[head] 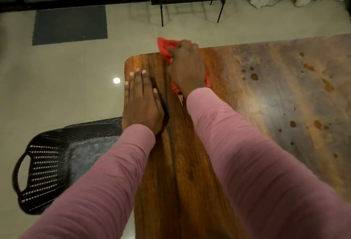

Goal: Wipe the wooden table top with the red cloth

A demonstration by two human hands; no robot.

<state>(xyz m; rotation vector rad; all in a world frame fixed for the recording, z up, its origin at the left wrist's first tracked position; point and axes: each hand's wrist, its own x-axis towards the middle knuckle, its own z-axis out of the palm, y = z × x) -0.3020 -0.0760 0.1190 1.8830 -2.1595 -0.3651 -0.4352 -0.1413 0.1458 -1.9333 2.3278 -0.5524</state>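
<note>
The red cloth (165, 48) lies bunched at the far edge of the wooden tabletop (190, 143), near its far-left corner — part of it hangs past the edge. The right hand (185, 67) grips it, fingers curled over the folds. The left hand (141, 100) rests flat along the left edge, fingers straight. Dark stains (254, 76) dot the tabletop's right side — a black plastic chair (47, 162) stands just beside the left edge.

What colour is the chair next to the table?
Black; the chair shows best in the head view.

Glossy wooden table top (190, 181), red cloth (164, 47) at far edge, brown stains (254, 76) at right
</note>
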